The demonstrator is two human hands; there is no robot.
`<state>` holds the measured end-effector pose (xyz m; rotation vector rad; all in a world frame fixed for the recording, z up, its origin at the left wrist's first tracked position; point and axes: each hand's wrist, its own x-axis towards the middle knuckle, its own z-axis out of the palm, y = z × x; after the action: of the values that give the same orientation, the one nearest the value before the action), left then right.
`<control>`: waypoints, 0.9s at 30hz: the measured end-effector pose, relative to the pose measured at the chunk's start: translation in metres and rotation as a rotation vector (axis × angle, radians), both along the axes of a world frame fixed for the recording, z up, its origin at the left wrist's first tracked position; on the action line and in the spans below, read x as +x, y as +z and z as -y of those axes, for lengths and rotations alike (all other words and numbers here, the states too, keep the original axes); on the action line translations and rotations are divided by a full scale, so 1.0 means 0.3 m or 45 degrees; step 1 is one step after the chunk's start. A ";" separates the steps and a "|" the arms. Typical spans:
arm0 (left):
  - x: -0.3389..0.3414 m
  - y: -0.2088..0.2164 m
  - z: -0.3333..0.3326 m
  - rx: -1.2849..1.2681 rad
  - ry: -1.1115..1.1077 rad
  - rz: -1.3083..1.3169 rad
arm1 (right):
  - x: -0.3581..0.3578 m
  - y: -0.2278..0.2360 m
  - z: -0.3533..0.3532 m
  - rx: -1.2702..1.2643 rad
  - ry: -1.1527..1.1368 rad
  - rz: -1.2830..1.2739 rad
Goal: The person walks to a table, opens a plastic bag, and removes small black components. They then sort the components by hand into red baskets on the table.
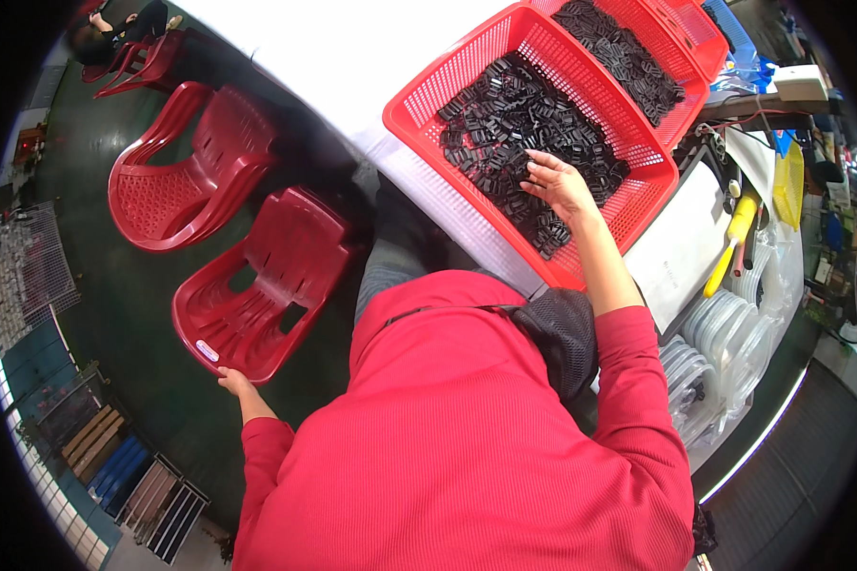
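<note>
Head view: small black parts (514, 119) lie heaped in a red perforated basket (428, 95), which stands on the white-covered counter (305, 38), ahead and to the right of the wearer. Right grip (564, 187) is over the near right portion of the heap, fingers loosely curved, fingertips at the parts; whether any part is pinched cannot be told. Left grip (235, 380) is at the rim of a red plastic chair (233, 333), left of the wearer; how firmly the fingers close on it cannot be told. Farther left, a set of stacked red armchairs (157, 205) stands on the dark green floor (95, 285).

A 2nd red basket (690, 100), on the far right side of the 1st, carries further dark pieces (619, 62). Right of the baskets: a white sheet (676, 233), a yellow tool (745, 219) and clear plastic coils (728, 328). At far left, 1 other person (148, 21) is seated, partly visible.
</note>
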<state>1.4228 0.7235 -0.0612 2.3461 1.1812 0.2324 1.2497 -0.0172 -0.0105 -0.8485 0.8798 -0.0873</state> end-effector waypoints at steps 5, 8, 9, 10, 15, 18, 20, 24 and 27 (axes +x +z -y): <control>0.004 -0.011 -0.016 -0.049 -0.009 0.029 | -0.029 -0.052 0.024 0.179 -0.049 0.166; 0.005 -0.006 -0.018 -0.099 -0.005 0.015 | -0.031 -0.049 0.019 0.169 -0.046 0.197; 0.004 -0.002 -0.015 -0.113 -0.012 0.005 | -0.026 -0.038 0.014 0.152 -0.045 0.195; 0.001 0.004 -0.010 -0.126 -0.019 -0.004 | -0.020 -0.025 0.008 0.099 -0.064 0.146; 0.019 0.036 -0.009 0.050 0.078 -0.326 | -0.017 0.021 0.000 -0.867 0.201 -0.135; 0.050 0.202 0.314 0.650 -0.059 -0.503 | -0.033 0.091 -0.013 -1.318 0.259 -0.263; 0.093 0.285 0.509 0.764 -0.420 -0.084 | -0.044 0.130 -0.034 -1.362 0.192 -0.214; 0.172 0.353 0.982 0.169 -1.257 0.534 | -0.095 0.118 -0.065 -1.335 0.284 -0.123; 0.058 0.490 1.452 -0.503 -1.822 0.469 | -0.115 0.182 -0.115 -1.511 0.519 -0.291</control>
<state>1.4402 0.2880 0.0857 2.0748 -0.6673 -0.0837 1.2153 0.0172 0.0442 -2.1651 0.8105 -0.1611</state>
